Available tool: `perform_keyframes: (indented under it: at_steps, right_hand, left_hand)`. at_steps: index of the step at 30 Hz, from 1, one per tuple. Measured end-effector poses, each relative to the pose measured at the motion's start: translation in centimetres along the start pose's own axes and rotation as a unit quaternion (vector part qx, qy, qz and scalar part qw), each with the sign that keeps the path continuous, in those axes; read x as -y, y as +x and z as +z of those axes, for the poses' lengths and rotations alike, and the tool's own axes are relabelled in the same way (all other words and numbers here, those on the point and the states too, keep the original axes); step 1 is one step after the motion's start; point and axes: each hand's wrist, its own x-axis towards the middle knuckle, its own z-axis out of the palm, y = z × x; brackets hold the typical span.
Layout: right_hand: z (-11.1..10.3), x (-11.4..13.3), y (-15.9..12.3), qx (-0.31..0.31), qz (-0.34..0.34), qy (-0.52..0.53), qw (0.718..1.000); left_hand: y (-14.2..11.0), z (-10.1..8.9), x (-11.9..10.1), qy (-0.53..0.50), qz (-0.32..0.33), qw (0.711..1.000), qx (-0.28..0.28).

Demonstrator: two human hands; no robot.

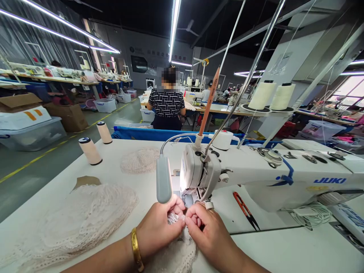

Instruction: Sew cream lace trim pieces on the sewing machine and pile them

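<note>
My left hand (159, 229), with a gold bangle on its wrist, and my right hand (206, 229) meet just in front of the needle of a white JUKI sewing machine (273, 178). Both pinch a piece of white lace fabric (176, 250) that hangs down toward me between my wrists. The fingers of each hand are curled tight on the lace edge. A grey lamp head (164, 180) on a gooseneck hangs just above my left hand.
A heap of lace pieces (82, 216) lies at left, a smaller pile (140, 160) farther back. Two thread cones (90, 151) stand on the table's left edge. Red-handled snips (245, 209) lie under the machine arm. A person (167, 100) sits at another station ahead.
</note>
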Motion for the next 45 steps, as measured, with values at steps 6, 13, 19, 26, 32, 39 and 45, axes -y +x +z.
perform_keyframes:
  at_steps: [6, 13, 19, 26, 32, 39, 45]
  right_hand:
    - [0.6, -0.1, 0.4, 0.001, 0.009, -0.081, 0.997]
    - [0.8, -0.1, 0.5, 0.012, 0.052, -0.144, 0.988]
    - [0.8, -0.4, 0.4, 0.012, -0.003, -0.125, 0.992]
    - [0.1, -0.8, 0.3, 0.059, -0.049, -0.085, 0.993]
    - [-0.7, -1.0, 0.1, 0.068, -0.094, -0.058, 0.992]
    - [-1.0, -1.0, 0.1, 0.064, -0.133, -0.092, 0.985]
    - [-0.6, -1.4, -0.1, 0.027, -0.157, -0.130, 0.979]
  left_hand:
    - [0.2, 0.8, 0.2, 0.042, 0.006, 0.999, 0.005]
    - [0.1, 0.9, 0.1, 0.114, 0.022, 0.993, -0.018]
    - [0.1, 0.7, 0.1, 0.132, 0.023, 0.990, -0.034]
    - [-0.1, 0.8, 0.3, 0.135, 0.031, 0.989, -0.045]
    - [-1.4, 1.0, 1.0, 0.304, 0.261, 0.915, -0.036]
    - [-1.6, 0.8, 1.1, 0.320, 0.270, 0.908, -0.015]
    - [-0.7, 0.6, 1.1, 0.292, 0.307, 0.904, -0.064]
